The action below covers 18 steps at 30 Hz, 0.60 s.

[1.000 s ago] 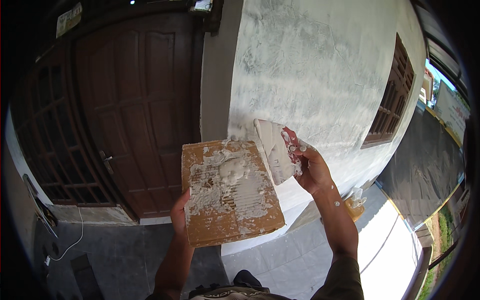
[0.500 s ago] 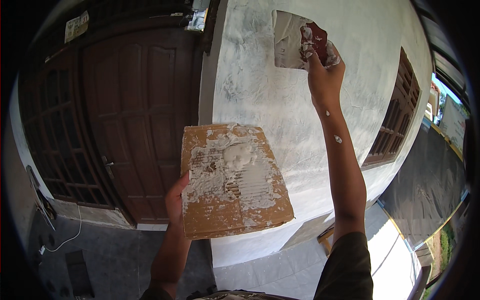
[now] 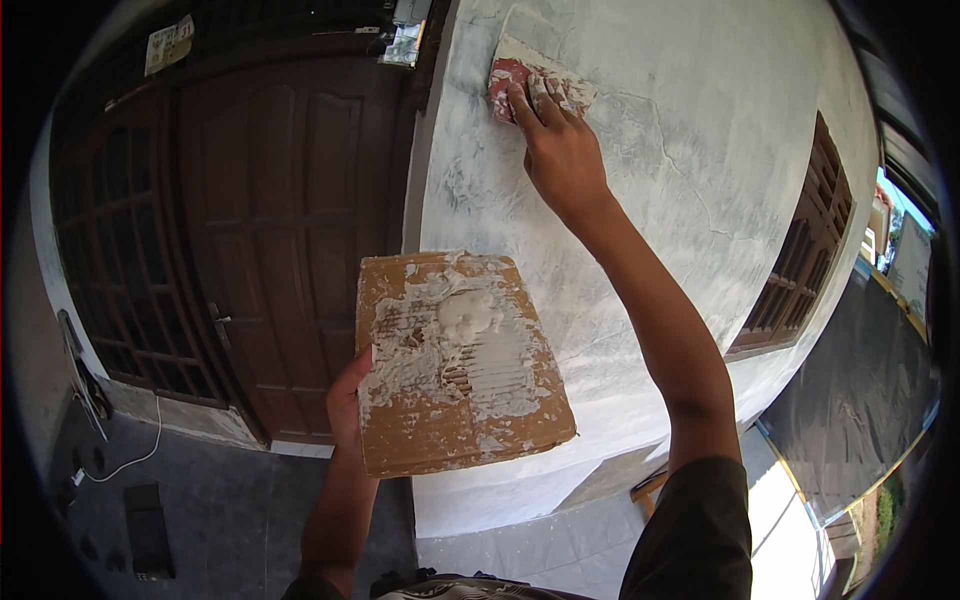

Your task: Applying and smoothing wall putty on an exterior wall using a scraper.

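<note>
Currently, the right hand (image 3: 562,165) pinches the scraper (image 3: 508,80) against the wall (image 3: 640,200); the left hand (image 3: 346,402) grips the cardboard (image 3: 420,440), fingers hidden. Tilting the cardboard could shed its paste (image 3: 470,315).

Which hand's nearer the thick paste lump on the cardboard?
Left. The left hand grips the left edge of the cardboard, left of and below the paste lump. The right hand is farther off, up at the wall with the scraper.
</note>
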{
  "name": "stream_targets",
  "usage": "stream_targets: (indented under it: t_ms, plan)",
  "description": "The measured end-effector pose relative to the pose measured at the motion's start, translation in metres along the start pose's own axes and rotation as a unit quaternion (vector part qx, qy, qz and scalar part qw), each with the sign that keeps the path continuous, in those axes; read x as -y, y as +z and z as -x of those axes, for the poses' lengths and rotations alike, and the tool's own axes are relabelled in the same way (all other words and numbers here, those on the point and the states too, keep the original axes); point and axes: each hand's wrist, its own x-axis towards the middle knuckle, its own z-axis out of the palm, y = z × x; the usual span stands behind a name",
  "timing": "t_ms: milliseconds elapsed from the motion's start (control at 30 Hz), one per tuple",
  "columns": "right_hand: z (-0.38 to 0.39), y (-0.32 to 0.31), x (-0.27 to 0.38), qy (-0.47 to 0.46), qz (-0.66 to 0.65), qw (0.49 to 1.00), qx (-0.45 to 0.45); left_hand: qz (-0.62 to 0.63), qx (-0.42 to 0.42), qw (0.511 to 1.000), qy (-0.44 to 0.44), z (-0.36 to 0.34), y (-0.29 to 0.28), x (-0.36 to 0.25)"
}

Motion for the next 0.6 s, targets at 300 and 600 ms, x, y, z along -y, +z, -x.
stream_targets:
  t_ms: [300, 600]
  plan:
    - [-0.013, -0.007, -0.001, 0.062, -0.091, 0.994, -0.010, 0.004, -0.038, 0.999, -0.009, -0.014, 0.000, -0.017]
    - [-0.034, 0.040, -0.018, -0.029, -0.011, 0.999, -0.014, -0.001, -0.080, 0.997, 0.024, -0.006, -0.003, -0.004]
